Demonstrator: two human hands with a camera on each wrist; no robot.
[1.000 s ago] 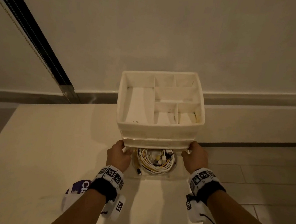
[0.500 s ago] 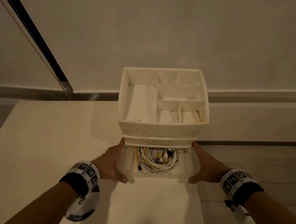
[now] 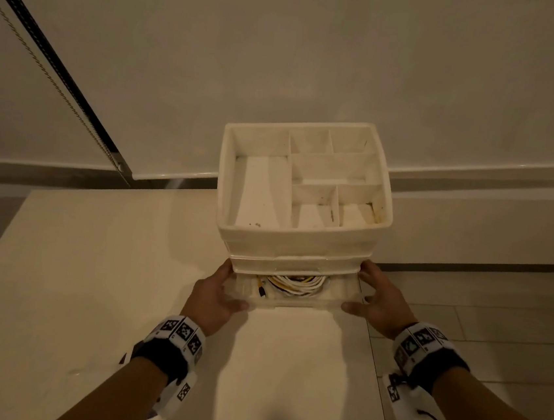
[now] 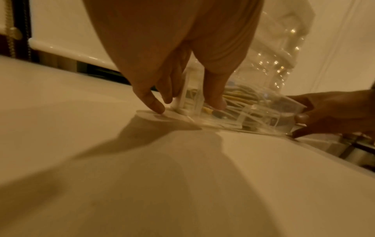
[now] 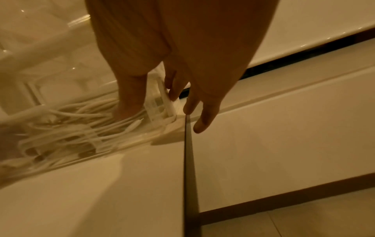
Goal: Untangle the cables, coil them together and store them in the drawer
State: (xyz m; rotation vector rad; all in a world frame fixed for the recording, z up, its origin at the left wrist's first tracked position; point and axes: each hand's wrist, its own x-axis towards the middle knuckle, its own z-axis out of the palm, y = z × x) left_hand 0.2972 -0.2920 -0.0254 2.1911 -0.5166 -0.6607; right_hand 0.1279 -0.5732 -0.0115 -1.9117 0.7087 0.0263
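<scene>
A white organiser is seen on a pale table, near its right edge and against the wall side. Its open top is divided into one large compartment on the left and several smaller ones on the right. At its base, a clear drawer is partly pulled out toward the person. The cables, white and yellow, lie coiled inside the drawer, their far part hidden under the organiser body. The drawer's left front corner is grasped by the left hand: in the left wrist view the thumb is set against the clear front face while the other fingers reach down outside the left wall, one fingertip touching the table. The right front corner is grasped by the right hand in the same manner: in the right wrist view the thumb is pressed on the front face over the cables and the fingers are spread down the outer side wall, at the table's edge. Marker-patterned bands are worn on both wrists. A tiled floor is seen to the right of the table.
</scene>
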